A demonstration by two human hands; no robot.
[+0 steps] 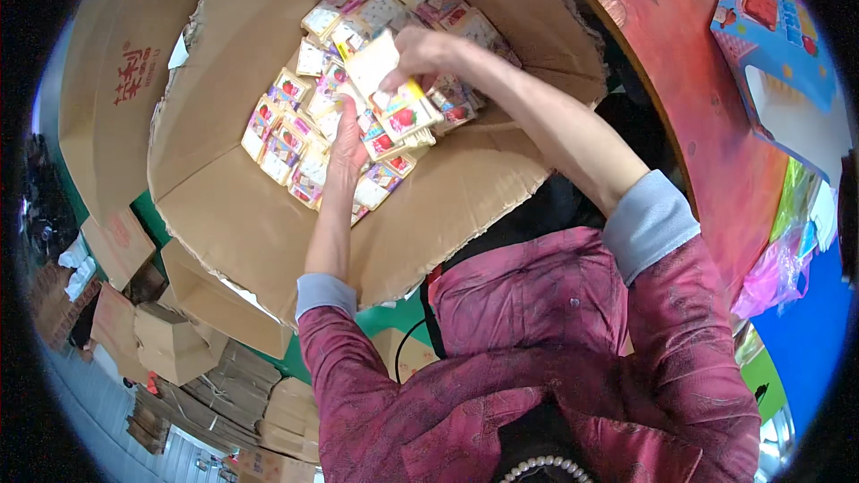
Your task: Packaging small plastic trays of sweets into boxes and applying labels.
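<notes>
Inside a big open cardboard box [259, 0], both my hands are among many small snack packets [286, 143] printed with strawberries and speckled white pieces. My right hand [428, 55] reaches in from the right, its fingers closed on the upper end of a few stacked snack packets [404, 116]. At the lower left of that stack is my left hand [347, 145], thumb up along its side and the other fingers partly hidden behind the packets. More packets lie in rows beneath and around both hands.
A red tabletop [662, 0] stands at the right, with a blue printed carton [778, 45] on it. Pink and green plastic bags [778, 268] hang by its edge. Flattened and folded cardboard boxes [179, 344] lie on the floor at the lower left.
</notes>
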